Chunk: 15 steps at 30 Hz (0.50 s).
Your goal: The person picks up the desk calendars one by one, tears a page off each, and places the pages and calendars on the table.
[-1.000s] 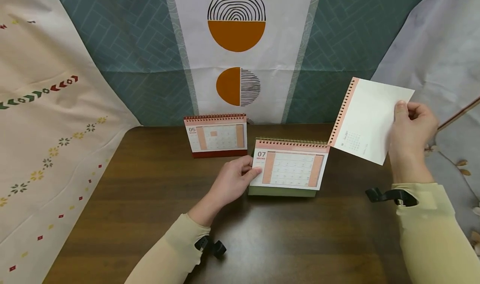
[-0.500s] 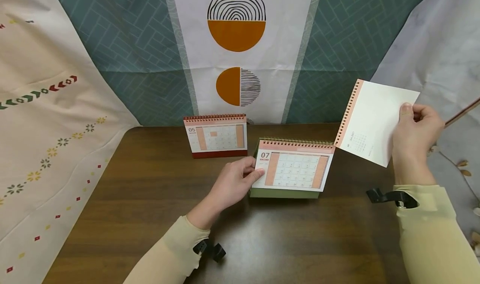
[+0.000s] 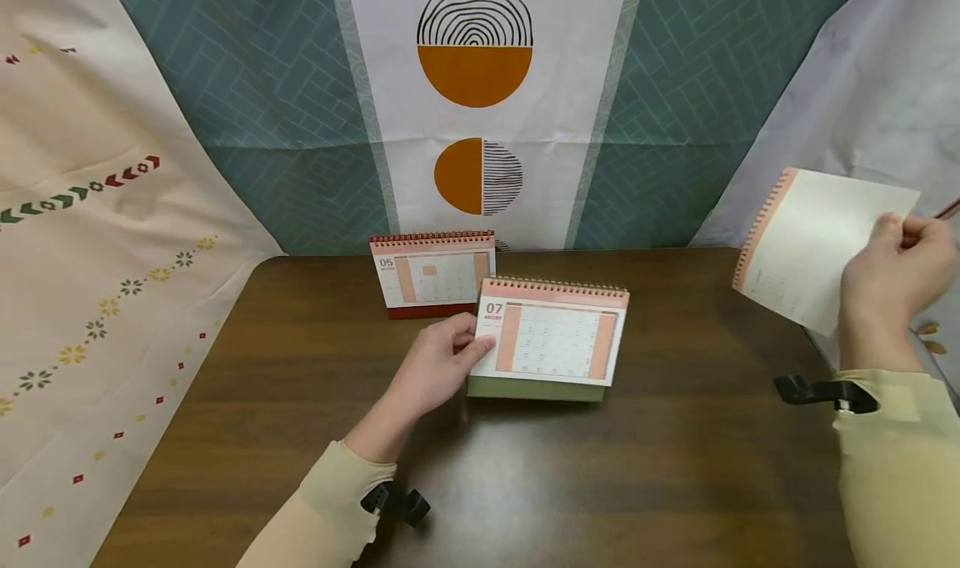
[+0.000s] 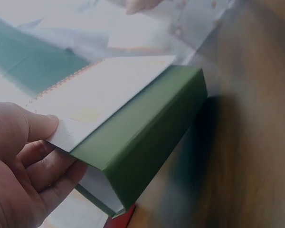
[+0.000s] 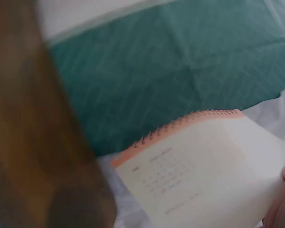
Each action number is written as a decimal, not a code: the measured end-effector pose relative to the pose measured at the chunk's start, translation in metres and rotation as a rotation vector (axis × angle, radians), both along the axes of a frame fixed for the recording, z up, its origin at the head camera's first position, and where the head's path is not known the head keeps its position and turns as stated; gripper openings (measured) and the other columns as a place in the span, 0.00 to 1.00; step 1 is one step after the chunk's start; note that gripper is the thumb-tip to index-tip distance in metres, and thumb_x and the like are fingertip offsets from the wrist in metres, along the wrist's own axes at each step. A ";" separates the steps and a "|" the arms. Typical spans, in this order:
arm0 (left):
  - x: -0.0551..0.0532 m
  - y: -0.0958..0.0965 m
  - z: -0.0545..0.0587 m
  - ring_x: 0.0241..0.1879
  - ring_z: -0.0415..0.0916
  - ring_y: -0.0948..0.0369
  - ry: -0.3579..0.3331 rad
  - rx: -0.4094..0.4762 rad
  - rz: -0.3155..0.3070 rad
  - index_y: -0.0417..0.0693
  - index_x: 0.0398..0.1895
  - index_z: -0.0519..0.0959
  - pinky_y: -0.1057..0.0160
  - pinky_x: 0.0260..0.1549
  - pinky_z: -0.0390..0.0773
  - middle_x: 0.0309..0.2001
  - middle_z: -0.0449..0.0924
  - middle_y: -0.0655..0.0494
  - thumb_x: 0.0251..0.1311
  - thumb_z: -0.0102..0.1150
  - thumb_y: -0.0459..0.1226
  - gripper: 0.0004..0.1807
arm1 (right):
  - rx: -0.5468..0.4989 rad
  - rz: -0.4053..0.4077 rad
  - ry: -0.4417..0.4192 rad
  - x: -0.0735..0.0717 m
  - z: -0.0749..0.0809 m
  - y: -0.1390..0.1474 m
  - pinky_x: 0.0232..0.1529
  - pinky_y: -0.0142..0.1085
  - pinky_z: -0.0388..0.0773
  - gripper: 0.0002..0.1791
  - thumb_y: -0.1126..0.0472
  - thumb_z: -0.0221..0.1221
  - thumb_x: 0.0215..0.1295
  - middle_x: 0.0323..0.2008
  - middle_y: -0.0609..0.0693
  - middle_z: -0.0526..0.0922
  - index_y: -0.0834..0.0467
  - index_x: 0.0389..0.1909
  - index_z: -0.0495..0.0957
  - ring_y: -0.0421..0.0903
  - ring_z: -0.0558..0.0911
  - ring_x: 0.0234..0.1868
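My left hand (image 3: 435, 364) grips the left side of a green-based desk calendar (image 3: 551, 343), thumb on its front page, which reads 07. In the left wrist view the fingers curl behind that page, against the green stand (image 4: 156, 128). Off to the right, my right hand (image 3: 896, 280) pinches a loose calendar page (image 3: 817, 243) by its right edge. A pink strip with punched holes runs down the page's left side, and a small printed month shows in its lower corner. Page and calendar are well apart.
A second desk calendar (image 3: 431, 272) with a red base, showing 05, stands behind and to the left, partly overlapped by the green one. Cloths hang around the brown wooden table (image 3: 247, 434), a teal one (image 3: 285, 92) at the back.
The page has come off the calendar's rings and moved right with my right hand. My left hand and the green calendar have shifted left.
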State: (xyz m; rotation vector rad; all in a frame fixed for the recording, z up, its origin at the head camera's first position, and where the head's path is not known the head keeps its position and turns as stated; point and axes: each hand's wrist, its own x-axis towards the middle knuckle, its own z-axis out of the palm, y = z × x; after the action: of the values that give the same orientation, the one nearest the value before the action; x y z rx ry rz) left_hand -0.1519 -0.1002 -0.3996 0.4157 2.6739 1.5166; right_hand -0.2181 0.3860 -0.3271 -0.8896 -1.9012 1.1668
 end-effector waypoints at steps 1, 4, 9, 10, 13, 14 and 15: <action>-0.001 -0.005 -0.001 0.33 0.79 0.61 -0.007 0.006 0.025 0.46 0.54 0.86 0.63 0.30 0.72 0.41 0.91 0.59 0.77 0.69 0.36 0.08 | 0.051 -0.004 -0.021 0.004 -0.003 0.005 0.50 0.28 0.61 0.12 0.44 0.51 0.87 0.34 0.29 0.65 0.28 0.37 0.68 0.24 0.64 0.38; -0.003 -0.013 0.001 0.32 0.79 0.59 -0.004 0.028 0.042 0.45 0.55 0.86 0.62 0.28 0.71 0.40 0.92 0.57 0.77 0.69 0.36 0.09 | 0.195 0.021 -0.068 0.016 -0.016 0.012 0.48 0.29 0.61 0.11 0.42 0.48 0.88 0.33 0.26 0.62 0.25 0.38 0.65 0.22 0.61 0.36; -0.004 -0.012 0.003 0.34 0.82 0.61 -0.002 0.032 0.012 0.45 0.57 0.86 0.61 0.31 0.75 0.41 0.93 0.57 0.78 0.68 0.38 0.11 | 0.370 0.075 -0.121 0.027 -0.027 0.013 0.46 0.29 0.58 0.15 0.42 0.50 0.89 0.33 0.24 0.61 0.41 0.45 0.83 0.21 0.58 0.35; -0.003 -0.011 0.003 0.34 0.82 0.61 -0.005 0.034 0.015 0.45 0.57 0.86 0.61 0.31 0.75 0.41 0.93 0.57 0.77 0.69 0.37 0.11 | 0.423 0.096 -0.125 0.028 -0.029 0.013 0.47 0.30 0.58 0.19 0.44 0.51 0.89 0.33 0.27 0.65 0.50 0.49 0.86 0.23 0.60 0.35; -0.002 -0.010 0.002 0.33 0.81 0.61 -0.004 0.041 0.025 0.45 0.56 0.86 0.62 0.30 0.73 0.40 0.93 0.57 0.77 0.69 0.37 0.10 | 0.599 0.193 -0.092 0.032 -0.034 0.014 0.48 0.35 0.56 0.24 0.52 0.55 0.89 0.36 0.48 0.79 0.69 0.58 0.86 0.41 0.72 0.37; -0.002 -0.009 0.002 0.33 0.81 0.61 -0.002 0.042 0.024 0.45 0.56 0.86 0.62 0.30 0.73 0.40 0.93 0.56 0.77 0.69 0.36 0.10 | 0.658 0.228 -0.068 0.034 -0.036 0.015 0.48 0.38 0.58 0.22 0.55 0.56 0.88 0.37 0.57 0.82 0.71 0.55 0.86 0.50 0.74 0.38; -0.002 -0.009 0.002 0.32 0.81 0.61 -0.001 0.044 0.022 0.45 0.56 0.86 0.62 0.30 0.73 0.40 0.93 0.56 0.77 0.69 0.36 0.10 | 0.713 0.265 -0.034 0.035 -0.039 0.016 0.48 0.42 0.61 0.19 0.58 0.58 0.87 0.40 0.66 0.83 0.73 0.53 0.86 0.59 0.74 0.40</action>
State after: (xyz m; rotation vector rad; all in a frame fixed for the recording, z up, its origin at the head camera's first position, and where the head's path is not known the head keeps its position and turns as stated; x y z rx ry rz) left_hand -0.1535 -0.1089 -0.3979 0.3887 2.6577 1.5839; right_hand -0.1829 0.4024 -0.3659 -0.2723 -2.2767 0.5215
